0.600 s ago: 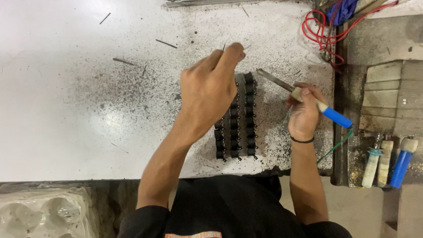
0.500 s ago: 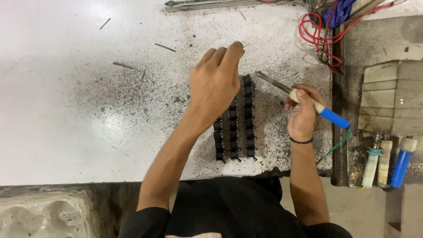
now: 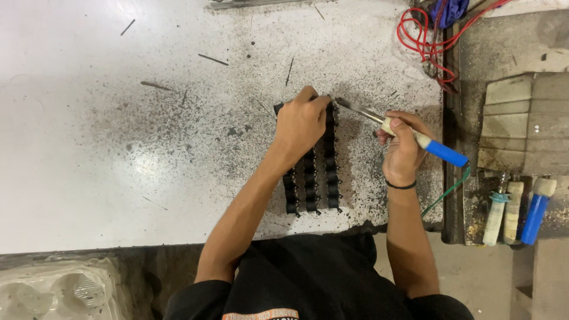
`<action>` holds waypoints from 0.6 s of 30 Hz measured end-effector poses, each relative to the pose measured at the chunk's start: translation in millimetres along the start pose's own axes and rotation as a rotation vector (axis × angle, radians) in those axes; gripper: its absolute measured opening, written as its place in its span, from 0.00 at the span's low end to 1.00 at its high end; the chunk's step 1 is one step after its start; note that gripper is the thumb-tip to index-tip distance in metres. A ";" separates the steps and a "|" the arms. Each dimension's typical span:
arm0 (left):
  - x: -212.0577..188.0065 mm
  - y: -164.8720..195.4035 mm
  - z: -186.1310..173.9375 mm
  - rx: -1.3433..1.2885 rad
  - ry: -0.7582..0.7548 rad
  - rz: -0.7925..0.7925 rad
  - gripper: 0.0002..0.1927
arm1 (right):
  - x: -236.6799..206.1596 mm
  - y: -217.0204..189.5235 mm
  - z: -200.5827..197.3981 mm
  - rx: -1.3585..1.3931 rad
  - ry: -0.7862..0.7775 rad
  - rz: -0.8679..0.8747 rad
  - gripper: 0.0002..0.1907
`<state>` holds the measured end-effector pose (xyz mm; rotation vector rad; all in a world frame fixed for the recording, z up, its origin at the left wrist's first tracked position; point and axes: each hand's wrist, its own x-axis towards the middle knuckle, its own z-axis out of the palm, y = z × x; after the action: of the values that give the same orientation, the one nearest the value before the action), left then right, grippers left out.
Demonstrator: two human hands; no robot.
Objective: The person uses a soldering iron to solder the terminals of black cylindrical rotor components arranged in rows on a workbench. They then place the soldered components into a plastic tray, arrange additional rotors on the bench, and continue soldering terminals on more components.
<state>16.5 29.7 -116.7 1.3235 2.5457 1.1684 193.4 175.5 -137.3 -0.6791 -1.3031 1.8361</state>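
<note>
Right of my white worktable lie coiled red wires, spare soldering irons; below it, a clear plastic tray.

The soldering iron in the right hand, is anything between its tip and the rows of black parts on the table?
Nothing visible blocks it. The soldering iron in the right hand points its tip at the top of the rows of black parts, right beside the left hand fingertips resting there. Whether the tip touches is unclear.

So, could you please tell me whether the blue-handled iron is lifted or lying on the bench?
Lifted: the right hand holds the blue-handled iron slanted, its tip beside the left hand over the black parts.
</note>
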 end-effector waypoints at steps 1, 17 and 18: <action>1.1 0.2 -0.5 -0.004 -0.004 0.006 0.08 | -0.6 0.0 -0.5 0.003 0.007 0.006 0.09; 11.0 1.9 5.7 0.105 -0.111 -0.010 0.06 | -3.7 -2.1 1.9 -0.091 0.030 -0.001 0.10; 11.0 1.8 6.5 0.121 -0.116 -0.009 0.07 | -4.6 -2.9 2.6 -0.104 0.033 -0.006 0.10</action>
<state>13.1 42.1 -117.1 1.3590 2.5722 0.9206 194.8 170.9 -133.8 -0.7568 -1.3853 1.7548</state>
